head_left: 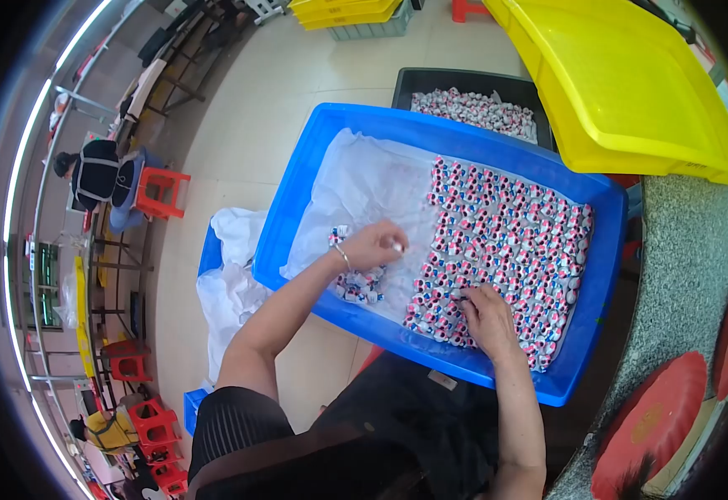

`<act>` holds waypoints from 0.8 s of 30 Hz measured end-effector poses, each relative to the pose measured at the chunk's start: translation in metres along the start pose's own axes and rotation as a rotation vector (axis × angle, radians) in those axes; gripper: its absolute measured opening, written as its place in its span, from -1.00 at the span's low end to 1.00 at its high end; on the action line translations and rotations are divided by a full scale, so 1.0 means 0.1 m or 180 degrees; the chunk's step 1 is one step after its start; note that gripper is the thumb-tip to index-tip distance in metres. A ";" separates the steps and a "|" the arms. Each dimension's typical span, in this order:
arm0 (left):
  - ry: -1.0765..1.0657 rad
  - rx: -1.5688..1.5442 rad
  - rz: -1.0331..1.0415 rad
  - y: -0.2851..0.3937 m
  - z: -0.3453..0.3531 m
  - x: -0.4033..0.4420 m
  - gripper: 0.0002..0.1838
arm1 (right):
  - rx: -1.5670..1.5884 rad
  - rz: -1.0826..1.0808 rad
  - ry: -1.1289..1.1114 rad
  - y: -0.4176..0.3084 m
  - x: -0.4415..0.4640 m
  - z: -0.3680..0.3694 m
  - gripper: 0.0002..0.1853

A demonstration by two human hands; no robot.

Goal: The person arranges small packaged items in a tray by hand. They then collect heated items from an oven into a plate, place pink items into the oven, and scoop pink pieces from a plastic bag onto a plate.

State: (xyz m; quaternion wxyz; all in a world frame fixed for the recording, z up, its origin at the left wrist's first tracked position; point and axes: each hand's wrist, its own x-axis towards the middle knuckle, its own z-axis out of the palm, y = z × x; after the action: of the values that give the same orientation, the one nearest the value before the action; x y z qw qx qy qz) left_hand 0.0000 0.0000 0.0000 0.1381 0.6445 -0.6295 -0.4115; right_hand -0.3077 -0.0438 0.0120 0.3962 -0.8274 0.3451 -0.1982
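Observation:
A blue tray (317, 142) lined with white paper (356, 179) lies before me. Its right side is filled with rows of small white figurines (506, 225) with pink, blue and dark markings. My left hand (375, 247) is over the papered left part, its fingers closed on a small white figurine (397, 247) that is mostly hidden. Beneath that wrist lies a loose heap of figurines (357, 285). At the lower edge of the rows, my right hand (489, 318) has its fingers pinched together at a small figurine (459, 294), partly covered by the fingertips.
Behind the tray sits a black bin (406, 82) of whitish pieces. A yellow tray (630, 83) overhangs the upper right, by a speckled counter (680, 258) with red lids (655, 417). White paper (226, 292) is at left. Red stools (162, 192) and people are farther off.

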 end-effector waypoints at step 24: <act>0.2399 -0.0040 0.0791 -0.28 -0.06 1.20 -0.71 | 0.0048 0.0139 -0.0137 -0.04 0.03 -0.04 -0.83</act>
State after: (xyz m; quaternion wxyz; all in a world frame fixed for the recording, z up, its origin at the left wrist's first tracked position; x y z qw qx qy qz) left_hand 0.0081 -0.1085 -0.0581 0.4122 0.6683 -0.6054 -0.1302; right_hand -0.3063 -0.0468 0.0174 0.4141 -0.8207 0.3529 -0.1743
